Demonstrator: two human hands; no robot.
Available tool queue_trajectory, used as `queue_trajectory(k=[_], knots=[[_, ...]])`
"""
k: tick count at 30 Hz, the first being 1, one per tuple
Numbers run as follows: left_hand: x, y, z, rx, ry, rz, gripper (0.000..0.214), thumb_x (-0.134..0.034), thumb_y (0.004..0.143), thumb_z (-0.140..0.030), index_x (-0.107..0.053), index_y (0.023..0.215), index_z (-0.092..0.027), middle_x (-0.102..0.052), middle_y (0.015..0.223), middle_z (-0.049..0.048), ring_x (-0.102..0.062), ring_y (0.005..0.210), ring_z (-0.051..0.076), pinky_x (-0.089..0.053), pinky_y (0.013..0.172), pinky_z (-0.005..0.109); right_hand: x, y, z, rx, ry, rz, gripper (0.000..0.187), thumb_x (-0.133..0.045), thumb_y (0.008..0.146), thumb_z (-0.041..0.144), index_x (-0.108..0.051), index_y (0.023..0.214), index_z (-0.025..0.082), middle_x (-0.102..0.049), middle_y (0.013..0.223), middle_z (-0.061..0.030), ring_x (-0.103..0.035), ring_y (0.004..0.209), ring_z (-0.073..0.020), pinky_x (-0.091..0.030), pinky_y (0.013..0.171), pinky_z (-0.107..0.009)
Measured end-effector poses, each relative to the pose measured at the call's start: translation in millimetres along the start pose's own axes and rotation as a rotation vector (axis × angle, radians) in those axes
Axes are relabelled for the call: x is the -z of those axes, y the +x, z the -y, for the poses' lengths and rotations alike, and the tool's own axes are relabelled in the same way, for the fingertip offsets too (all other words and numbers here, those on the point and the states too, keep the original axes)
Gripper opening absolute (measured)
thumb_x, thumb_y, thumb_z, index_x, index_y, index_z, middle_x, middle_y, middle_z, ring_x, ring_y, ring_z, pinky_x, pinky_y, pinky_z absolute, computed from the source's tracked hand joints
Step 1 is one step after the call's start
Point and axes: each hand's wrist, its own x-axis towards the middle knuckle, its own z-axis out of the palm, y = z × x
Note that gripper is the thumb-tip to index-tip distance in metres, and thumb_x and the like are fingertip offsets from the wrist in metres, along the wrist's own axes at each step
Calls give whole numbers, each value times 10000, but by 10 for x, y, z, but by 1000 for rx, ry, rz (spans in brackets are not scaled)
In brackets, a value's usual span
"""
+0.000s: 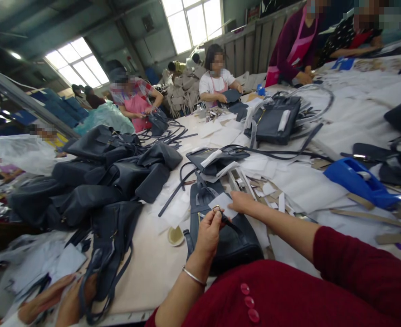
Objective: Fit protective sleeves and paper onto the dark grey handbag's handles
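Note:
A dark navy backpack [241,240] lies on the table against my body. My left hand [209,231], a bracelet at its wrist, is closed in a pinch on the buckle end of the backpack's strap [233,225]. The gold-coloured buckle [217,208] shows above the fingertips. Just beyond it, my right hand [243,203] grips the edge of a small white paper sheet [222,203] over the bag; its fingertips are partly hidden. Another dark bag [217,159] with white wrapping on it lies behind the backpack.
Dark bags [115,177] are heaped to the left. A co-worker's hands [67,295] are by a bag at lower left. A blue tape dispenser [360,181] stands on the right among paper scraps. A small round dish [175,236] lies left of the backpack. Several people work across the table.

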Motion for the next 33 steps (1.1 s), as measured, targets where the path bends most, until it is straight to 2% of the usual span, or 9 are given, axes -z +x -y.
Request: queue_trajectory(k=[4,7,12,14,16,20,25,28,33], knots=[[32,60,-32,-75,165,-44,356,-666,828,-494,-740,999,-191,-736,983,61,-678,905,193,-540,843,320,120,-83,-207,60,132,-46,72,-683,704,204,-628,739,174,-723,896,-120,-656,961,-278,-474,818,-339],[-8,125,-90,-191,333,6,296,-629,866,-432,-753,1010,-206,-724,1065,75,-655,1030,225,-494,985,388,241,-254,-318,140,293,-52,35,-602,738,200,-592,753,171,-711,843,-92,-661,878,-241,-491,766,-318],[-151,224,-194,-376,637,-77,214,-623,874,-305,-778,982,-206,-460,1463,119,-419,1380,287,-299,1179,442,292,-641,-268,350,817,137,329,-556,737,244,-573,1060,181,-729,892,-29,-688,785,-190,-542,706,-307],[-186,254,-209,-370,656,-71,222,-604,885,-286,-779,997,-206,-470,1450,121,-412,1385,283,-306,1175,432,255,-750,-234,410,1110,252,457,-590,690,208,-573,1146,189,-737,945,-27,-696,824,-194,-547,778,-341],[-201,280,-208,-352,639,-22,240,-602,887,-298,-774,1030,-212,-591,1306,119,-516,1281,264,-379,1121,410,215,-807,-231,391,1224,315,497,-611,662,169,-607,1158,183,-745,953,-30,-699,837,-199,-537,815,-352],[-246,336,-201,-327,624,-7,293,-644,855,-318,-752,1112,-228,-703,1022,76,-642,999,216,-473,974,363,204,-790,-287,360,1188,333,406,-658,746,285,-675,1129,150,-745,963,-46,-689,859,-218,-519,831,-352],[-387,466,-232,-304,552,-183,715,-763,742,-300,-528,1403,-162,-677,879,31,-628,754,148,-503,769,289,332,-654,-281,294,876,105,436,-675,768,502,-751,947,112,-716,787,-30,-621,703,-195,-469,656,-286],[-428,558,-236,-328,482,-251,825,-805,695,-331,-481,1424,-122,-659,878,30,-622,731,141,-499,731,272,406,-555,-251,298,852,50,463,-612,808,543,-751,929,118,-701,769,-25,-586,660,-168,-430,607,-262],[-402,641,-220,-334,497,-310,754,-823,672,-377,-571,1328,-105,-652,894,44,-619,754,152,-500,743,280,456,-411,-224,296,800,14,454,-612,808,550,-766,900,133,-690,720,-17,-569,615,-164,-416,569,-263]])
